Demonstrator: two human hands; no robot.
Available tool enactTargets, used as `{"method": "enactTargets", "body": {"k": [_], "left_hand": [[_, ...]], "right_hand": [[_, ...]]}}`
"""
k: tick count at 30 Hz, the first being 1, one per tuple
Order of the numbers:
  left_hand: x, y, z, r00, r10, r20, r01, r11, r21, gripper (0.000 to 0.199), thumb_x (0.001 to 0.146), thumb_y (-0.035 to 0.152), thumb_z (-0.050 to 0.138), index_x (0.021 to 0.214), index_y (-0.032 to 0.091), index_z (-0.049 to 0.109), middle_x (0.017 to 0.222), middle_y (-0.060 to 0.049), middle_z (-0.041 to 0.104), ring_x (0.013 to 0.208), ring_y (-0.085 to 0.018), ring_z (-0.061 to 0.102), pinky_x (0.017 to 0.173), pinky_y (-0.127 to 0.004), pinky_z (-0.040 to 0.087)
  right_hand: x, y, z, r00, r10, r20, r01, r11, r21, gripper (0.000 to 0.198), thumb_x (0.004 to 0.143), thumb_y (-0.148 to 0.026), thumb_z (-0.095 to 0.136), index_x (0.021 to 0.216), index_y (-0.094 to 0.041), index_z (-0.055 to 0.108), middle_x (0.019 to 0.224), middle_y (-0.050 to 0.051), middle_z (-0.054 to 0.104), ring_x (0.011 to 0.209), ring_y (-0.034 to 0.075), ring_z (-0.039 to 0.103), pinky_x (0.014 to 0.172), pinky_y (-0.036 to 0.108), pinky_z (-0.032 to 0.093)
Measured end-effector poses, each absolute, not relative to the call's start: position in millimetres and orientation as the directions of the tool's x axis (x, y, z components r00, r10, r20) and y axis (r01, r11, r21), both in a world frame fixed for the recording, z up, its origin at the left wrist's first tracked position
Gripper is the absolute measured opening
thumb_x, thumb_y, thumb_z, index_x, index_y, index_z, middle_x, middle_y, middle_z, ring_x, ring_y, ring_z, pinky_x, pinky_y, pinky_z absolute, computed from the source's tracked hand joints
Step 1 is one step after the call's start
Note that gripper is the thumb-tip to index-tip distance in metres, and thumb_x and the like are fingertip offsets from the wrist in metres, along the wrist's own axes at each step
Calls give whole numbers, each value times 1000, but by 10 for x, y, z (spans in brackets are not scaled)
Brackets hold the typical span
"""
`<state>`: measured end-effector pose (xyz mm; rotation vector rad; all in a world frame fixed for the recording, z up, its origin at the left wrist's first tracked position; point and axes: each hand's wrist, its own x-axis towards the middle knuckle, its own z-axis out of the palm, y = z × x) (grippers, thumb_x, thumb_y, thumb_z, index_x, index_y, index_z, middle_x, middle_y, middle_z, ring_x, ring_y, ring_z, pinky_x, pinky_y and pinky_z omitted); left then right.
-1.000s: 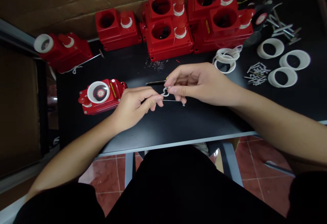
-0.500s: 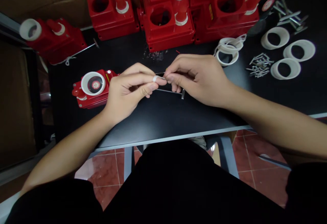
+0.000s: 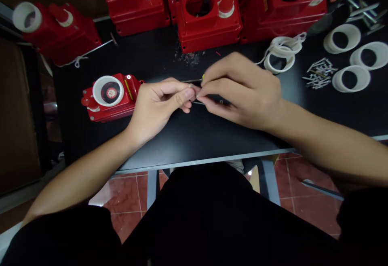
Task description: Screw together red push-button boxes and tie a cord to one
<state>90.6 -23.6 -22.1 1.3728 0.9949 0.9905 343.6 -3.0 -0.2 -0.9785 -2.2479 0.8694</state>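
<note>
Over the middle of the black table, my left hand [image 3: 159, 110] and my right hand [image 3: 248, 92] meet at the fingertips. The thumb and fingers of my left hand are closed in a pinch on something too small to make out. My right hand's thumb and index finger are pressed together at the same spot, and what they grip cannot be made out. A thin metal rod [image 3: 194, 81] shows behind the fingertips, with a yellow bit [image 3: 203, 77] beside my right fingers. Left of my left hand lies a red housing [image 3: 125, 106] with a white ring [image 3: 96, 92] around its round opening.
Several red housings [image 3: 209, 33] line the back of the table [image 3: 169, 148]. At the right are white rings [image 3: 351, 79], a pile of small screws [image 3: 319, 73] and long bolts [image 3: 363, 10]. A T-handled tool [image 3: 98, 47] lies near the left housing [image 3: 75, 35].
My right hand has turned, its knuckles now higher and its fingers more curled. My left fingers have drawn in, and the metal tool's handle below them is now mostly covered. The view has shifted slightly.
</note>
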Motion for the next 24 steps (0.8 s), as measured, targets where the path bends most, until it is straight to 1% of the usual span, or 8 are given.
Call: {"method": "enactTargets", "body": {"k": [3, 5, 7, 10, 14, 17, 21, 24], "left_hand": [[903, -191, -187, 384, 922, -56, 40, 44, 998, 57, 98, 75, 104, 95, 19, 93, 90, -7, 85, 79, -19, 82, 74, -30, 72], [902, -167, -165, 420, 903, -95, 44, 85, 995, 61, 94, 77, 106, 90, 18, 91, 86, -6, 83, 79, -20, 83, 72, -30, 73], [898, -153, -151, 442, 888, -122, 26, 124, 992, 60, 92, 75, 108, 87, 19, 91, 84, -6, 83, 77, -19, 83, 72, -30, 74], [888, -153, -147, 450, 878, -162, -13, 188, 982, 54, 87, 69, 114, 86, 19, 93, 83, -5, 84, 73, -16, 81, 71, -28, 73], [889, -163, -122, 446, 864, -233, 28, 247, 969, 56, 81, 69, 118, 88, 19, 94, 78, -5, 82, 70, -18, 81, 71, -32, 74], [897, -160, -76, 464, 846, -263, 62, 265, 962, 57, 81, 70, 117, 88, 19, 93, 76, -4, 81, 72, -21, 84, 74, -35, 76], [891, -140, -35, 511, 823, -248, 59, 254, 965, 50, 83, 61, 119, 89, 19, 93, 75, -3, 80, 70, -19, 82, 73, -33, 75], [872, -127, -41, 551, 803, -225, 56, 234, 971, 48, 86, 60, 118, 90, 20, 92, 81, -4, 83, 71, -17, 81, 74, -31, 75]], "right_hand": [[3447, -13, -7, -644, 734, 218, 340, 529, -778, 25, 117, -42, 72, 103, -25, 84, 142, 10, 84, 129, 27, 81, 118, 49, 68], [3456, -1, -6, -668, 710, 223, 283, 520, -806, 22, 115, -38, 74, 100, -25, 83, 138, 10, 86, 129, 26, 82, 119, 48, 68], [3469, 10, -1, -664, 719, 208, 281, 498, -820, 20, 114, -37, 79, 98, -25, 83, 133, 10, 86, 118, 24, 83, 111, 43, 70], [3495, 24, -6, -664, 716, 216, 285, 509, -812, 21, 113, -39, 81, 98, -24, 82, 127, 8, 86, 97, 17, 79, 92, 35, 70], [3534, 42, -66, -692, 623, 364, 243, 676, -696, 16, 114, -30, 77, 100, -23, 76, 118, 4, 86, 89, 11, 77, 82, 27, 68], [3547, 52, -116, -678, 557, 479, 198, 767, -611, 12, 112, -25, 78, 102, -22, 73, 114, 2, 87, 87, 9, 78, 78, 23, 66], [3528, 50, -128, -679, 564, 471, 168, 743, -648, 15, 113, -26, 77, 100, -23, 71, 111, 1, 88, 85, 8, 79, 75, 21, 66], [3502, 30, -105, -676, 603, 424, 148, 675, -723, 17, 112, -30, 80, 99, -24, 72, 97, -2, 87, 80, 9, 78, 73, 22, 65]]}}
